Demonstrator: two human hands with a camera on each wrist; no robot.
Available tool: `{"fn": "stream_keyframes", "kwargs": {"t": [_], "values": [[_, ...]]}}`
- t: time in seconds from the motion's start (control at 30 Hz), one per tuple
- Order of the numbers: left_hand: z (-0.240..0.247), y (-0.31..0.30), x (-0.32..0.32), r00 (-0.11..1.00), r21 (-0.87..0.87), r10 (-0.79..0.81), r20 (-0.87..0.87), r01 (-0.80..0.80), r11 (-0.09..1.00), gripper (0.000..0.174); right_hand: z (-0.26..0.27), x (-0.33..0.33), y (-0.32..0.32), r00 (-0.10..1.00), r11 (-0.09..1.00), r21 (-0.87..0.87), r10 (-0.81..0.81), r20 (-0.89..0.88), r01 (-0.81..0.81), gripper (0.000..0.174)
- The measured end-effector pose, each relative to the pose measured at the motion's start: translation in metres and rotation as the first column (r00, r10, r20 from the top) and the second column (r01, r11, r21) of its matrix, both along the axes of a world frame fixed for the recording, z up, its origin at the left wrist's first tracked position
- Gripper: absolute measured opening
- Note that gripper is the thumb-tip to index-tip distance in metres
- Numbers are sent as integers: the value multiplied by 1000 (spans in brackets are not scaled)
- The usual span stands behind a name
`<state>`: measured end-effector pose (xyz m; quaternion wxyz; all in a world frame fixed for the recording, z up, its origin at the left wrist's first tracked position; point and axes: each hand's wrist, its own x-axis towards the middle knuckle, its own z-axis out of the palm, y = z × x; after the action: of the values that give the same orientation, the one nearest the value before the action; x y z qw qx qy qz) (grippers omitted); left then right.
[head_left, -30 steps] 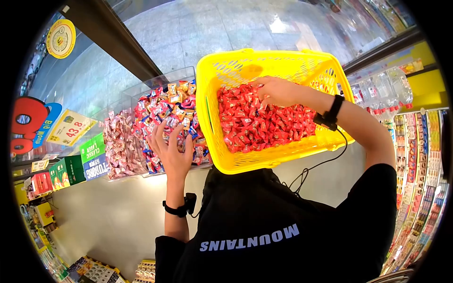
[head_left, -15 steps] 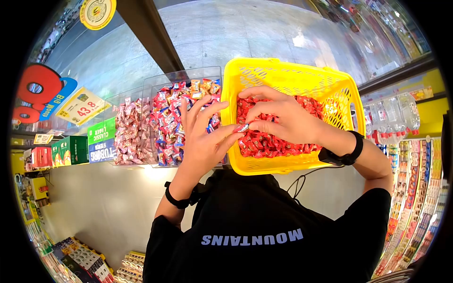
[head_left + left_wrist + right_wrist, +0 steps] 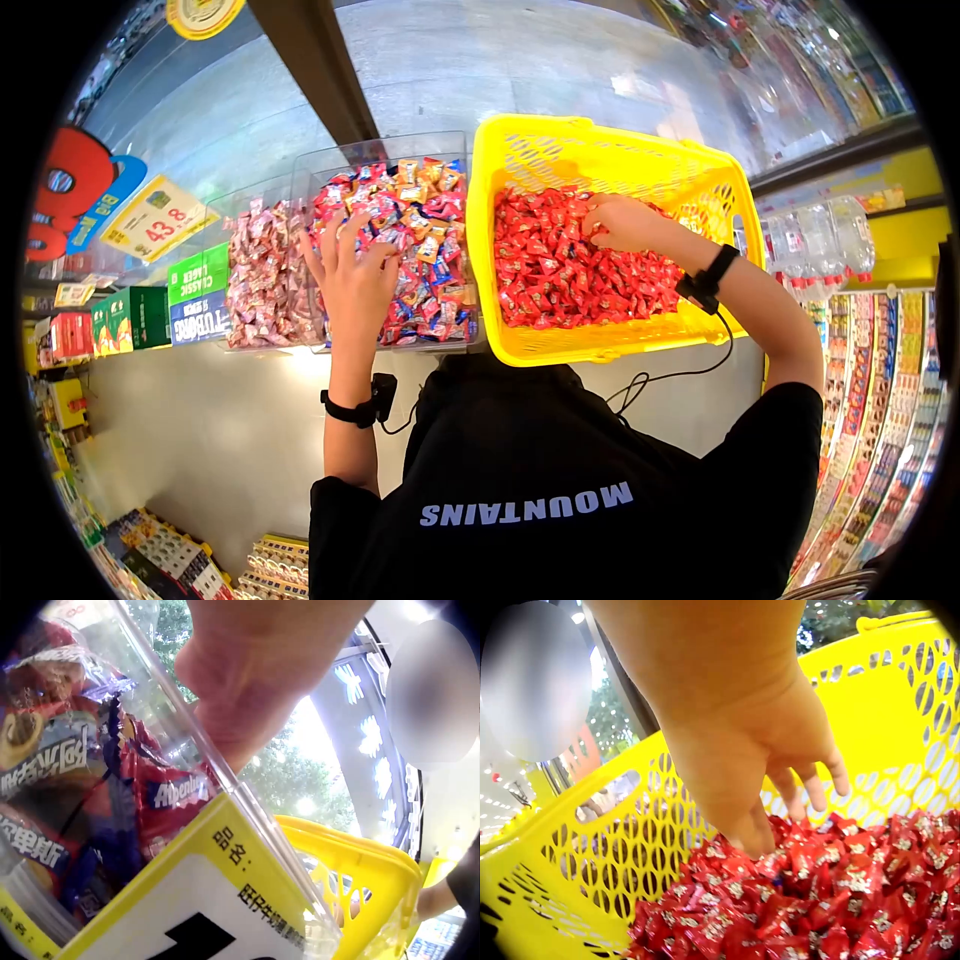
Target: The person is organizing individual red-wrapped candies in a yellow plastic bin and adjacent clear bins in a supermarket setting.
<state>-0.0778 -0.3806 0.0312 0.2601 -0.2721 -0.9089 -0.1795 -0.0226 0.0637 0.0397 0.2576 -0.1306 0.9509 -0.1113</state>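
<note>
"Now that a gap has been opened between left hand (image 3: pixel 352 288) and right hand (image 3: pixel 622 222), what is entered?"

"Left: fingers spread over mixed candies (image 3: pixel 432 285), no piece seen gripped. Right: lowered to red candies (image 3: pixel 560 275) heaped in yellow basket (image 3: pixel 483 225); whether one is pinched cannot be told. A handover is presumably completed."

"Difference from half a second ago?"

"One wrapped candy was then held between both; farther paving (image 3: pixel 470 75) is unaltered."

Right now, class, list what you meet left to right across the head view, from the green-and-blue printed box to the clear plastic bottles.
Green-and-blue printed box, pink-wrapped candies, multicoloured wrapped candies, yellow perforated plastic basket, clear plastic bottles.
</note>
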Motion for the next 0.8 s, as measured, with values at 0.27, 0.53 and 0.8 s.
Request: {"fn": "stream_keyframes", "kwargs": {"t": [0.27,0.53,0.8], "values": [[5,0,12,996,57,-29,80,24,998,13,-32,8,-14,997,989,121,-83,3,82,36],[7,11,25,992,95,-74,99,64,993,13,-43,7,-14,993,992,32,-119,-14,119,29],[16,18,29,989,149,-131,71,119,982,16,-17,-7,-14,990,985,-133,99,-97,-112,18]]}}
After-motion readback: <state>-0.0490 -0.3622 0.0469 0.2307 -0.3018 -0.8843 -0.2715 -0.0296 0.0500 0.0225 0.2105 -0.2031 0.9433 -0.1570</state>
